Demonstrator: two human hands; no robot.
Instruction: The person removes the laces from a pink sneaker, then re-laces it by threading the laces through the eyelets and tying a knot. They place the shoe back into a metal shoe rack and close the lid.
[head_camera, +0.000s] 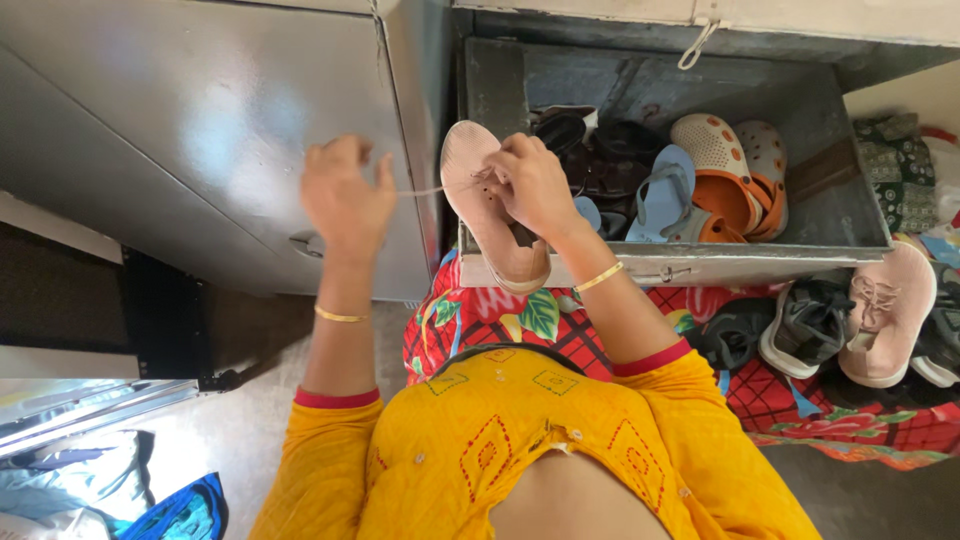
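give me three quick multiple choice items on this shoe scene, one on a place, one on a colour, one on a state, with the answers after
1. Where do the orange and cream clogs lie?
A. in the open metal box
B. on the red patterned cloth
C. on the bare floor

2. What colour is the shoe held in the right hand?
A. black
B. pale pink
C. blue

3. How is the lace between the hands?
A. coiled on the floor
B. tied in a bow
C. pulled out sideways

Answers:
1 A, they rest inside the metal box beside blue sandals.
2 B, the shoe is pale pink.
3 C, the left hand draws it out in a line away from the shoe.
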